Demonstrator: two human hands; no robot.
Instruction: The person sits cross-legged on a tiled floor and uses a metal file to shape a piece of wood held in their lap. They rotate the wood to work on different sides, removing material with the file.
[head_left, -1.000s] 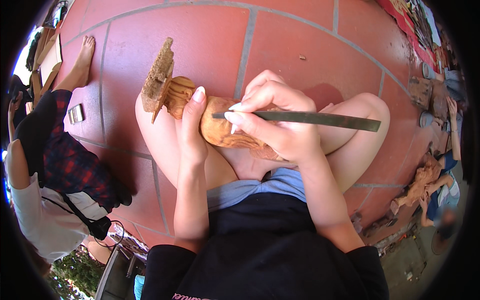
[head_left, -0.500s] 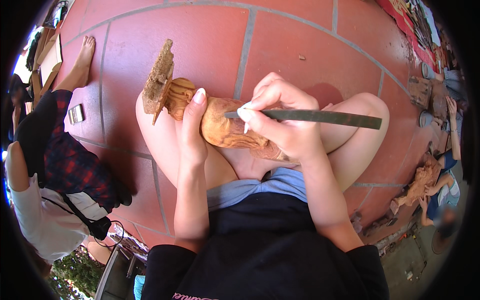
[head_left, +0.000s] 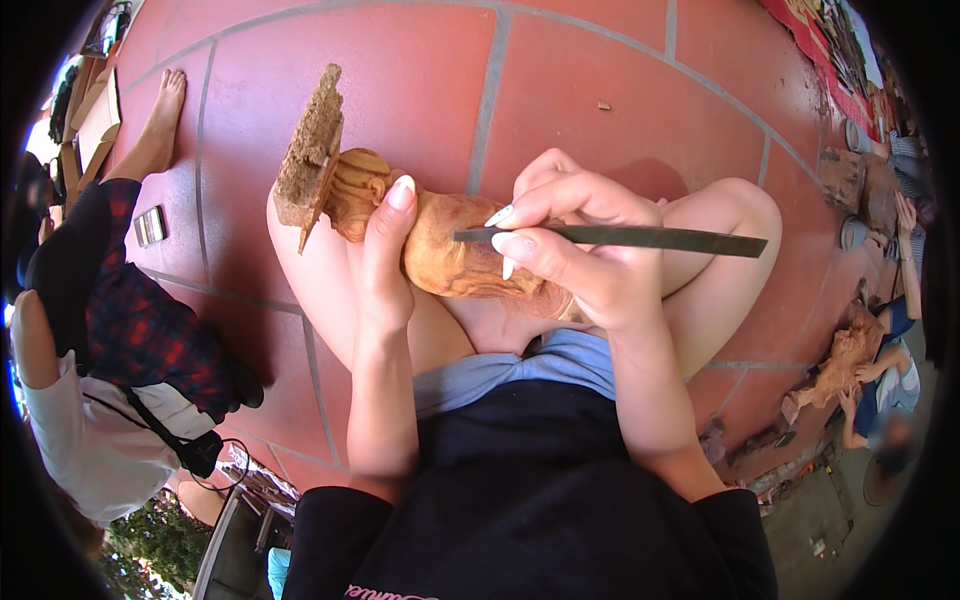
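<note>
- Fingers (head_left: 560, 200) of the right hand (head_left: 625, 275) are closing together around a dark flat strip (head_left: 680, 239), the thumb and index finger pinching it near its left end.
- That strip is running almost level, its tip lying over the rounded body of a carved wooden figure (head_left: 440, 270); whether the tip is pressing into the wood, I cannot tell.
- The left hand (head_left: 382, 265) is clamping the figure at its neck, the thumb lying along the near face while the other fingers are hiding behind the wood.
- The figure itself is lying sideways above the person's bent legs (head_left: 725, 225), its wavy-haired head pointing left and a rough, crumbly slab (head_left: 305, 165) jutting from the head end.
- Below the legs, the red tiled floor (head_left: 400, 70) is spreading out, with a small wood chip (head_left: 604, 105) resting toward its far edge.
- Near the floor's left edge, a small flat case (head_left: 151, 227) is lying beside a seated person's checked garment (head_left: 150, 330); that person's bare foot (head_left: 170, 90) is reaching toward the far left corner.
- Along the floor's right edge, another person's hands are touching a large carved piece of wood (head_left: 838, 365), and a red cloth (head_left: 800, 30) is covering the far right corner.
</note>
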